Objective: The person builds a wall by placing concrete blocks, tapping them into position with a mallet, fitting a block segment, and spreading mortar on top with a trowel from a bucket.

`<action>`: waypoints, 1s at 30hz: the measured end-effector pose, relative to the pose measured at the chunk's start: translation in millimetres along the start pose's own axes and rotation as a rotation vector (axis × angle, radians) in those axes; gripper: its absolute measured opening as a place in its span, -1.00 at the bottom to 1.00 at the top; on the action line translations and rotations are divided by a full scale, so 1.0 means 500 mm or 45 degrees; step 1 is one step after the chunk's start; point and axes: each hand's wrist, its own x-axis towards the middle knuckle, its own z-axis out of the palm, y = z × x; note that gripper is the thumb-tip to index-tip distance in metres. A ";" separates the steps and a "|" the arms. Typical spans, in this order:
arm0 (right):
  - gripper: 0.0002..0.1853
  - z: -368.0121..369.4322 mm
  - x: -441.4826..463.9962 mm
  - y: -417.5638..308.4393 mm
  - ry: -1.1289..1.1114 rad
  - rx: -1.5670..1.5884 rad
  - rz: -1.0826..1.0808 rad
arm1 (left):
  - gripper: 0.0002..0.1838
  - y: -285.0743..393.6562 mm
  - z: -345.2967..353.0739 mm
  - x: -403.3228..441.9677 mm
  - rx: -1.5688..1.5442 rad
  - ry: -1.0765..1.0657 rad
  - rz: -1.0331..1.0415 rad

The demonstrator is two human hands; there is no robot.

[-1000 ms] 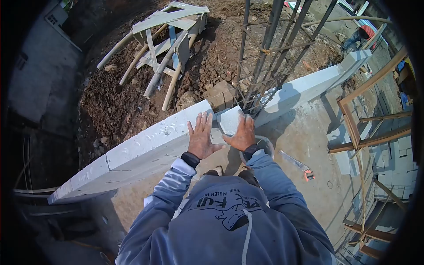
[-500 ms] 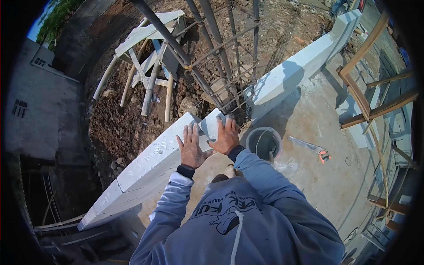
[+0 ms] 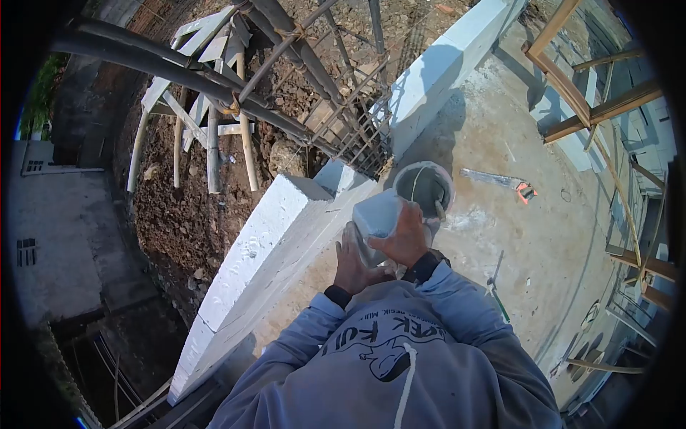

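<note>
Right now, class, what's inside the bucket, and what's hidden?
Grey shows inside the bucket, with a thin pale line and a tan, handle-like piece at the near rim. The right hand covers part of the near side; the bottom is unclear.

Black lettering (image 3: 413, 329) on the sweatshirt (image 3: 371, 393) partly reads "PEK" (its smaller line is too blurred).

The person's left arm (image 3: 293, 334) angles toward one o'clock, left hand (image 3: 354, 266) cupped, fingers (image 3: 349, 242) toward twelve, while the right arm (image 3: 475, 304) angles toward ten, right hand (image 3: 407, 236) curled.
</note>
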 end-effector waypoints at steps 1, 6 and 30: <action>-0.06 -0.011 -0.007 -0.002 -0.031 0.022 0.066 | 0.42 -0.004 0.015 0.009 0.009 0.056 0.081; 0.02 -0.014 -0.039 0.060 -0.023 0.227 0.382 | 0.36 -0.009 0.011 0.079 -0.194 -0.127 0.140; -0.20 0.395 0.151 1.015 -0.723 -0.149 1.382 | -0.33 -0.172 0.410 0.199 -1.937 -0.158 -1.555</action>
